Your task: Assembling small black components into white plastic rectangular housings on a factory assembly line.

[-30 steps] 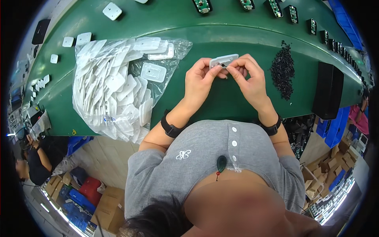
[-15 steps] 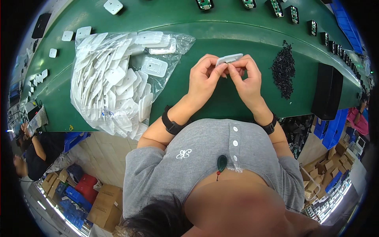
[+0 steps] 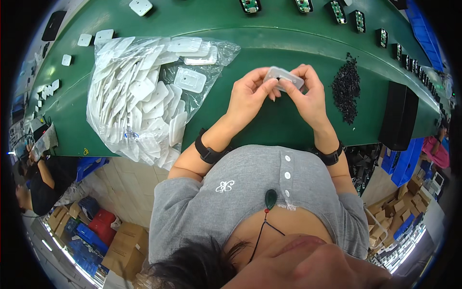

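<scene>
Between my two hands is a white rounded plastic cover [image 3: 286, 76], tilted so its flat face shows. My left hand [image 3: 249, 98] is closed on its left end, thumb at the near edge. On the other end my right hand [image 3: 310, 94] is closed too, its thumb pressing on the face. A tiny black piece [image 3: 278, 79] shows on the cover by the thumbs; how it is seated I cannot tell. To the left lies a clear plastic bag [image 3: 211, 82] full of similar white covers [image 3: 144, 91]. A heap of small black parts [image 3: 345, 89] is on the right.
The green bench [image 3: 269, 43] carries black housings with green circuit boards [image 3: 338, 12] along its far side. A black box [image 3: 398, 115] stands at the right edge. Loose white covers [image 3: 104, 36] lie beyond the bag. Another person [image 3: 41, 185] is at far left.
The white cover has turned from nearly edge-on to showing its face, and the black piece on it is now visible. My right hand has shifted slightly to the right.
</scene>
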Demonstrator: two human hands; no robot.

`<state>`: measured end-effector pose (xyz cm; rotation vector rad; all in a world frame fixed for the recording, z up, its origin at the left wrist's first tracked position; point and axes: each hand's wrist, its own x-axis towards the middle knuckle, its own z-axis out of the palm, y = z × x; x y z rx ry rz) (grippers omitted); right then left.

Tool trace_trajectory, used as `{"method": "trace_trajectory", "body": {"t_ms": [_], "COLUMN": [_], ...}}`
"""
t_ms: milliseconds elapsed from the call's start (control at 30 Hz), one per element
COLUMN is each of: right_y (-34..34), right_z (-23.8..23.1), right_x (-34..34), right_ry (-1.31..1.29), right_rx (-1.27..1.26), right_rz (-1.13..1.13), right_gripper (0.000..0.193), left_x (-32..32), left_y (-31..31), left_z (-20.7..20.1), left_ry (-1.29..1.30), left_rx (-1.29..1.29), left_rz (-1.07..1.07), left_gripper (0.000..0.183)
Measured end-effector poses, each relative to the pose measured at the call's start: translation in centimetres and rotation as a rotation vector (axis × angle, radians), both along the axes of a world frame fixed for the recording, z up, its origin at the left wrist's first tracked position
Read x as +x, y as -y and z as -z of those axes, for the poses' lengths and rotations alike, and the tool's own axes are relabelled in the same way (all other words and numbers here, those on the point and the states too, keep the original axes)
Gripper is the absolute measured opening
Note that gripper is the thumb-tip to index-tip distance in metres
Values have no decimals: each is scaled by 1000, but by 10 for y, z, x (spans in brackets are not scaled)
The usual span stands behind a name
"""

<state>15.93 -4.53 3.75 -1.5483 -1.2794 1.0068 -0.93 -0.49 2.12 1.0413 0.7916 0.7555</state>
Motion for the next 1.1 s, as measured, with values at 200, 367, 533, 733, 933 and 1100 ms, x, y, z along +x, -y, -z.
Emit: {"method": "trace_trajectory", "body": {"t_ms": [200, 367, 533, 733, 933, 1100], "right_y": [-39, -145, -213, -157, -47, -12], "right_z": [14, 2, 15, 11, 31, 12], "right_x": [2, -5, -29, -2, 45, 55], "right_ry": [-154, 659, 998, 353, 35, 621], "right_rx": [-7, 402, 140, 519, 281, 299], "right_rz": [-117, 36, -89, 0, 38, 8], "right_gripper": [28, 45, 38, 38, 45, 32], "left_x": [-7, -10, 0, -3, -9, -10], "left_y": [-15, -28, -22, 2, -1, -20], "left_z": [8, 19, 15, 2, 7, 13], "left_ry": [126, -430, -832, -950, -905, -847], "left_rx": [-29, 377, 786, 948, 1067, 1230], "left_rz": [-273, -332, -194, -106, -14, 71], "left_gripper": [18, 9, 19, 64, 61, 50]}}
